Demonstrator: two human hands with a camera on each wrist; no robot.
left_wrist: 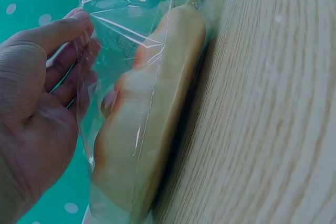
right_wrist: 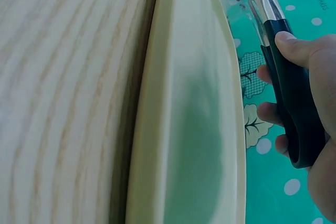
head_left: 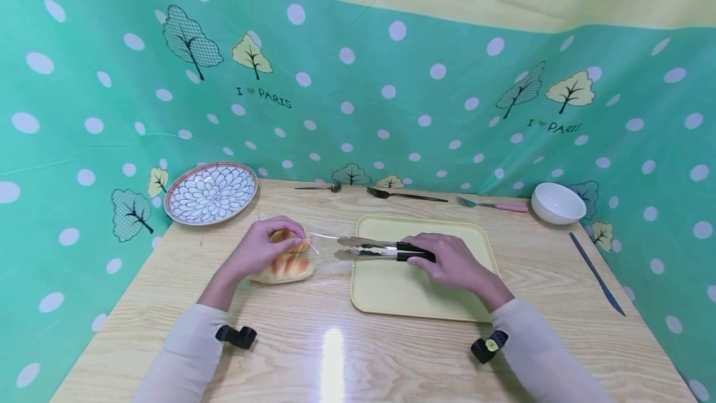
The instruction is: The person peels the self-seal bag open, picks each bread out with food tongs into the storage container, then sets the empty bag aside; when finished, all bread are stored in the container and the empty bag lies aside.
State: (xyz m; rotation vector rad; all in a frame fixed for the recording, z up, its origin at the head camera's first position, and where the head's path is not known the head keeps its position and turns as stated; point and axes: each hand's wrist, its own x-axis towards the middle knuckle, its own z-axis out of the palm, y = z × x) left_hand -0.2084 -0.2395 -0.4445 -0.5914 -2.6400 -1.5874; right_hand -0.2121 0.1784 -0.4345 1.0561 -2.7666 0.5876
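My left hand (head_left: 263,249) pinches the upper edge of a clear plastic bag (left_wrist: 123,30) between thumb and fingers. Inside the bag lie bread rolls (head_left: 284,268), golden brown on top, resting on the table. My right hand (head_left: 450,260) grips metal tongs (right_wrist: 294,93) by their black handles, thumb on one side and fingers on the other. The tong tips point left, slightly apart, at the bag's mouth; whether they are inside the film is hard to tell. Under the tongs and right hand lies a pale yellow tray (head_left: 425,300). Nothing shows between the tips.
A patterned plate (head_left: 212,194) stands at the back left. Along the back lie a small spoon (head_left: 334,188), a black fork (head_left: 383,193) and a pink-handled fork (head_left: 509,207). A white bowl (head_left: 558,204) and a knife (head_left: 597,275) are at the right. Behind hangs a dotted green cloth (head_left: 358,92).
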